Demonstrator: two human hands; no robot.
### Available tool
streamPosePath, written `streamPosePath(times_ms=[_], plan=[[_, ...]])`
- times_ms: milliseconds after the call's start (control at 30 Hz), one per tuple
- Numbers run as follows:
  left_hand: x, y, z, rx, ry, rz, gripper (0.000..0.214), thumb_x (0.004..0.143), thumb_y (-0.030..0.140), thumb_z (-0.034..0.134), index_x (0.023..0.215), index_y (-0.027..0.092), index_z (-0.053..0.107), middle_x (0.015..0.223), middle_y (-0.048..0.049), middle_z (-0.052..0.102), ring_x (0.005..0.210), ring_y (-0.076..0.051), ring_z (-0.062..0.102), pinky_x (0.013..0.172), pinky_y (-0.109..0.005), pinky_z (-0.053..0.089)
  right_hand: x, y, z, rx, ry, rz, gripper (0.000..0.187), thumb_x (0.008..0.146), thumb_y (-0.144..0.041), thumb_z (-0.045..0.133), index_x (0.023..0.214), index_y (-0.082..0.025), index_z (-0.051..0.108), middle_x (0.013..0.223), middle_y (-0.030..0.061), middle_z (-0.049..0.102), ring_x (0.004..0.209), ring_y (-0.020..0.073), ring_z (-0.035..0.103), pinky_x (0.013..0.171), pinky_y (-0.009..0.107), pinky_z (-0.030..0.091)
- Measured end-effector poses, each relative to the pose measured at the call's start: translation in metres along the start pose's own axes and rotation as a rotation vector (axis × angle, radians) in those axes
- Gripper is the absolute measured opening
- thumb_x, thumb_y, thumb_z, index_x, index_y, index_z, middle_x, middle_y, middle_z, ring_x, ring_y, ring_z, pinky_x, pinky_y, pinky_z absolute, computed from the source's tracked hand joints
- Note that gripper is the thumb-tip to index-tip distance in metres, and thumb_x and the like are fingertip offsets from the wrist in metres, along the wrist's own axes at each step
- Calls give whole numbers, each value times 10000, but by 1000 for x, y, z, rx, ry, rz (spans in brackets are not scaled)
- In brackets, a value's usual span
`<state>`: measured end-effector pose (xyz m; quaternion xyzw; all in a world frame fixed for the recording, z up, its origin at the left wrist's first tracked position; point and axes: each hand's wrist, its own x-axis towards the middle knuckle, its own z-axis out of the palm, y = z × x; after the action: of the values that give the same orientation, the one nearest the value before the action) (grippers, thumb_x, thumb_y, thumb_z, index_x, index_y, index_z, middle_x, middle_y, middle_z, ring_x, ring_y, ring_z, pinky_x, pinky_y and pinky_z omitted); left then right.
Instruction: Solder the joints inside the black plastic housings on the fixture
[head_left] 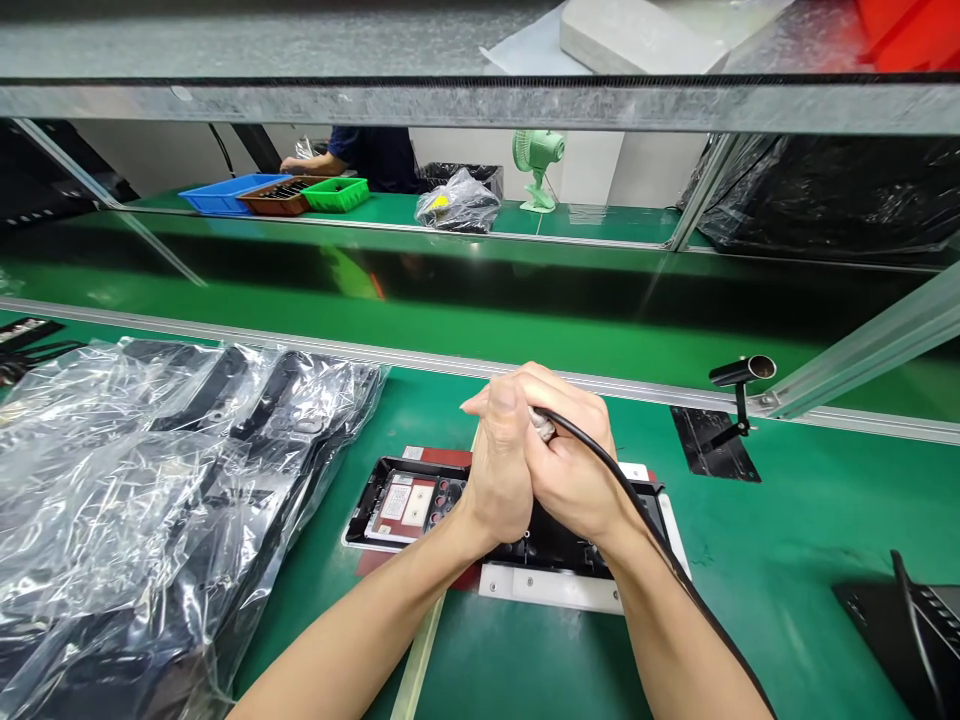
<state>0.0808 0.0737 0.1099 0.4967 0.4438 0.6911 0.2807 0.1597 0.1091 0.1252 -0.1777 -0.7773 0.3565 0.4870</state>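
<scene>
Both my hands are closed together over a black plastic housing (555, 535). My right hand (574, 450) grips a corded tool (541, 425); only its whitish wrapped end shows, with a black cable (600, 455) running back over my right forearm. My left hand (499, 465) presses against the right one around the same tool, thumb up, most of its fingers hidden. The tool's working end is hidden under my hands. The housing lies in a red and white fixture (551, 588). At its left end a framed opening shows a white label (395, 501).
Clear plastic bags holding black parts (172, 480) cover the left side. A small metal tube stand (742, 372) stands back right; black parts (900, 630) lie front right. A metal shelf (420, 105) crosses above. Beyond are trays (337, 195), a green fan (536, 165) and another person's arm (319, 163).
</scene>
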Motion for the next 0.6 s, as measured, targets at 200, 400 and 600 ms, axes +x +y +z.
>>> streamPosePath(times_ms=[200, 400, 600], plan=[[2, 4, -4, -16, 5, -53, 592, 961, 717, 237, 683, 232, 432, 707, -26, 494, 658, -166, 492, 617, -343, 493, 1, 0, 3, -53, -8, 23, 250, 1000, -297, 487, 868, -271, 697, 849, 26, 687, 778, 178, 624, 734, 343, 516], [5, 5, -1, -97, -35, -48, 567, 947, 712, 332, 658, 230, 402, 678, -13, 456, 648, -160, 482, 584, -327, 457, 1, 2, 3, -19, 38, 40, 247, 995, -269, 495, 878, -249, 712, 868, 19, 701, 797, 165, 639, 723, 324, 512], [7, 3, 2, -28, -16, -65, 583, 950, 722, 291, 645, 233, 376, 652, -8, 407, 600, -154, 426, 551, -326, 403, 2, 2, 1, -42, 51, 57, 207, 972, -239, 539, 820, -234, 678, 797, 9, 640, 764, 153, 608, 695, 306, 485]])
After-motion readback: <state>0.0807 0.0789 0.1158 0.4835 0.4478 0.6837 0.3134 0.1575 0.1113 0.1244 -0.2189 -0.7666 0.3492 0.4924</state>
